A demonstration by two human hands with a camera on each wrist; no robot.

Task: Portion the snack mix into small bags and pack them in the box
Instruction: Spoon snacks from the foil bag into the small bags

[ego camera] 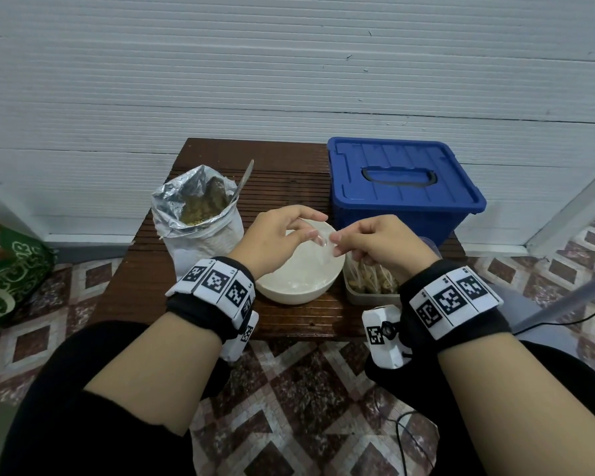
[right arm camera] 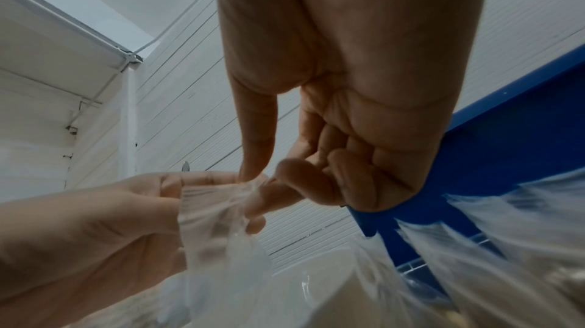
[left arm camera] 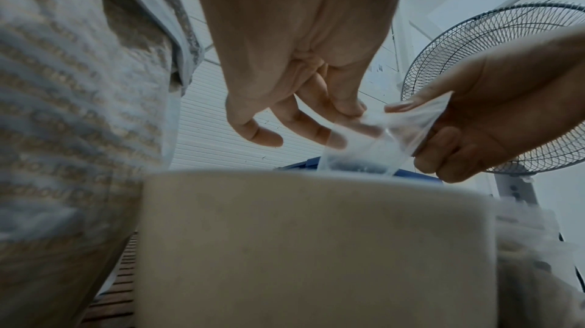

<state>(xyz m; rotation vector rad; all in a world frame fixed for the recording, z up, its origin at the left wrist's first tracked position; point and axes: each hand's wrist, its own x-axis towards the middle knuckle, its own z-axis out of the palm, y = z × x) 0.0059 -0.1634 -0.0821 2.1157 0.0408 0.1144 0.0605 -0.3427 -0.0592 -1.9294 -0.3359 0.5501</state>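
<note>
Both hands hold one small clear zip bag point(left arm camera: 376, 143) over a white bowl point(ego camera: 303, 283) at the table's middle. My left hand point(ego camera: 282, 231) pinches the bag's left top edge, other fingers spread. My right hand point(ego camera: 375, 240) pinches the right top edge between thumb and forefinger, remaining fingers curled. The bag point(right arm camera: 215, 220) hangs down into the bowl and looks empty. A foil-lined snack mix sack point(ego camera: 196, 214) stands open at the left with a spoon point(ego camera: 244, 178) in it. The blue box point(ego camera: 402, 187) sits at the back right, lid on.
A clear tub point(ego camera: 371, 286) with filled snack bags sits right of the bowl, under my right wrist. The small brown slatted table point(ego camera: 289, 173) stands against a white wall. A green sack point(ego camera: 7, 273) lies on the tiled floor at left. A fan point(left arm camera: 494, 53) stands to the right.
</note>
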